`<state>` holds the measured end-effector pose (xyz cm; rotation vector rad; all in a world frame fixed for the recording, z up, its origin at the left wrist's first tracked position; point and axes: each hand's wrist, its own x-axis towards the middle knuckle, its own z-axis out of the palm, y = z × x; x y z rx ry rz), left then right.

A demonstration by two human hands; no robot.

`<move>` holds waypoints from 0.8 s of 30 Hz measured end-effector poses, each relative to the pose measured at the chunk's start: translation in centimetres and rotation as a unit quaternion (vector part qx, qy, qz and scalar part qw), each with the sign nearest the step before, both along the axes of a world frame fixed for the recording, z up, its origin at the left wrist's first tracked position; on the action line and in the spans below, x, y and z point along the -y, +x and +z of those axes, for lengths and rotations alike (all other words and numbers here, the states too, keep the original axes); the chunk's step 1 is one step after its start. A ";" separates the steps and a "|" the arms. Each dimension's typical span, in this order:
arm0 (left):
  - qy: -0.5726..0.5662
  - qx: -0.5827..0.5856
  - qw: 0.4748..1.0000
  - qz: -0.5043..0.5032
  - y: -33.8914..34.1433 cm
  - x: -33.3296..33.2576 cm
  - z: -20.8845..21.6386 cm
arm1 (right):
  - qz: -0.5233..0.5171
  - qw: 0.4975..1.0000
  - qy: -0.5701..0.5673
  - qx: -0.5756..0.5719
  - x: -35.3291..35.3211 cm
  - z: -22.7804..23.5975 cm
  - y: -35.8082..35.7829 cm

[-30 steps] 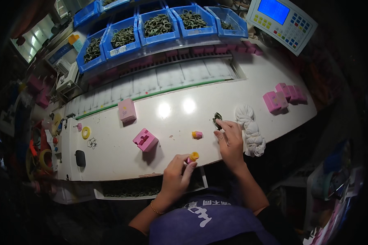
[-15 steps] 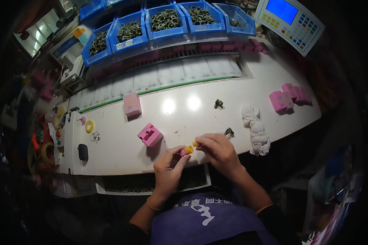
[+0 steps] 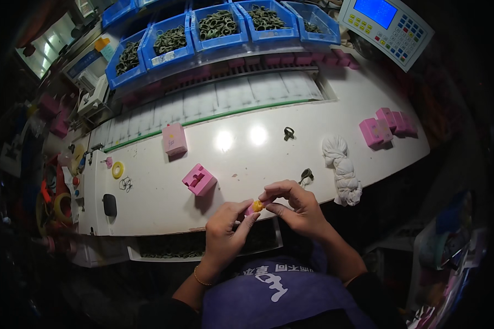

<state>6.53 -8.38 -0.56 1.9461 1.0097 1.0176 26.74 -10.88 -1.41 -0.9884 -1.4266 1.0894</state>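
Between the thumb and fingers of my left hand point(image 3: 229, 222) is a small pink piece point(image 3: 250, 209), mostly covered by them. A small yellow piece point(image 3: 258, 206) sits at its end. My right hand point(image 3: 296, 207) is closed, its thumb and fingertips meeting the yellow piece from the right. The exact kind of these pieces is too small to tell. Beyond my left hand stands a pink block point(image 3: 200, 180) with a shaped hollow in its top. A dark green ring-like casting point(image 3: 306, 176) lies just past my right hand, and a similar dark casting point(image 3: 288, 133) lies farther off.
A plain pink block point(image 3: 174, 139) stands farther left. A twisted white cloth point(image 3: 342, 171) and several pink blocks point(image 3: 375, 132) lie at right. Blue bins point(image 3: 219, 41) of castings line the back, beside a keypad display unit point(image 3: 387, 28). An open drawer point(image 3: 203, 253) juts toward me.
My right hand has moved left to meet my left hand. The yellow bit it held apart is now against the yellow piece at the left fingertips. The whole view has shifted slightly.
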 end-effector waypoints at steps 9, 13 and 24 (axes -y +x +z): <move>0.061 -0.001 0.998 0.013 0.9 0.9 -0.8 | -0.032 0.957 -0.206 -0.204 0.6 0.9 -0.7; 0.039 -0.001 0.999 0.021 0.9 1.2 -0.8 | -0.009 0.962 -0.198 -0.186 0.6 0.7 -0.8; -0.108 0.026 0.980 -0.165 0.2 0.3 -1.1 | 0.033 0.931 -0.212 -0.294 1.7 0.1 -0.6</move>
